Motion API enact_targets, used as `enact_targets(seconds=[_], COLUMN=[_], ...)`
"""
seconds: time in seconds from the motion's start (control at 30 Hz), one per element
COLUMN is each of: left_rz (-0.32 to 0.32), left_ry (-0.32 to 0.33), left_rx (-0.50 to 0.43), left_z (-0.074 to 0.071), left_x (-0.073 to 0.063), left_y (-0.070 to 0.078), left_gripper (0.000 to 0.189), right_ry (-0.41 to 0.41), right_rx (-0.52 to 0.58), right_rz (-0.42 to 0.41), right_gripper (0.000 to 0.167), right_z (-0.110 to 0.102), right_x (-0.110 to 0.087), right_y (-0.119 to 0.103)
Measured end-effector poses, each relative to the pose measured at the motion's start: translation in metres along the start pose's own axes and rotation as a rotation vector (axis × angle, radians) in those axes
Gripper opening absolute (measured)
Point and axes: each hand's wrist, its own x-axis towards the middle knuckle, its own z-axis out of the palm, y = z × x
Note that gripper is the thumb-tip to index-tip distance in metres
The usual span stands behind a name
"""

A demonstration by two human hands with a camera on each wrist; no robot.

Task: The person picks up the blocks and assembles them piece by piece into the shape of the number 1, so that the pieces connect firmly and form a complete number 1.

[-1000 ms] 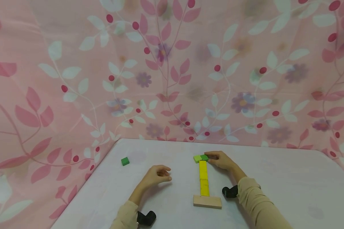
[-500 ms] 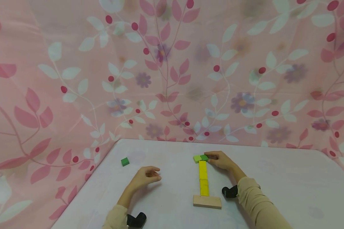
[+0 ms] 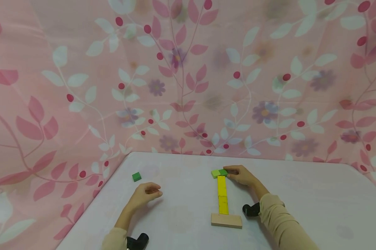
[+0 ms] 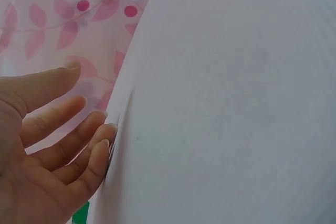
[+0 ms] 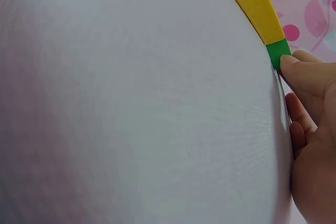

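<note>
My right hand (image 3: 244,174) pinches a dark green square block (image 3: 223,172) between thumb and index finger. That block lies on the table beside a light green block (image 3: 215,173). Both sit at the far end of a row of yellow blocks (image 3: 222,187), which runs down to a plain wooden block (image 3: 226,221) lying crosswise. In the right wrist view the thumb (image 5: 294,69) presses the green block's edge. My left hand (image 3: 142,195) holds nothing, its fingers loosely bent, just right of and nearer than a separate dark green block (image 3: 136,176).
A white-covered table (image 3: 188,208) carries everything, backed by a pink floral cloth (image 3: 188,86). Black wrist cameras jut from both sleeves, the left one (image 3: 138,241) near the front and the right one (image 3: 251,209) close to the wooden block.
My left hand has moved left across the table, away from the yellow row and towards the separate green block. My right hand and the joined blocks stay in place.
</note>
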Motion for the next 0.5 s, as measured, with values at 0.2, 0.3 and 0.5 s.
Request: enact_targets(seconds=[0.2,0.3,0.5], left_rz=[-0.118,-0.134,-0.135], left_ry=[0.205,0.313,0.412], left_rx=[0.012,0.052,0.082], left_z=[-0.008,-0.011,-0.018], left_x=[0.0,0.0,0.001], left_y=[-0.02,-0.026,-0.035], left_gripper=[0.026,0.025,0.026], right_ry=[0.002,0.003,0.001], right_rx=[-0.003,-0.01,0.003], right_rz=[-0.005,-0.002,0.006], right_gripper=[0.038,0.038,0.038], right_z=[0.001,0.001,0.001], right_x=[0.0,0.0,0.0], right_y=[-0.001,-0.001,-0.001])
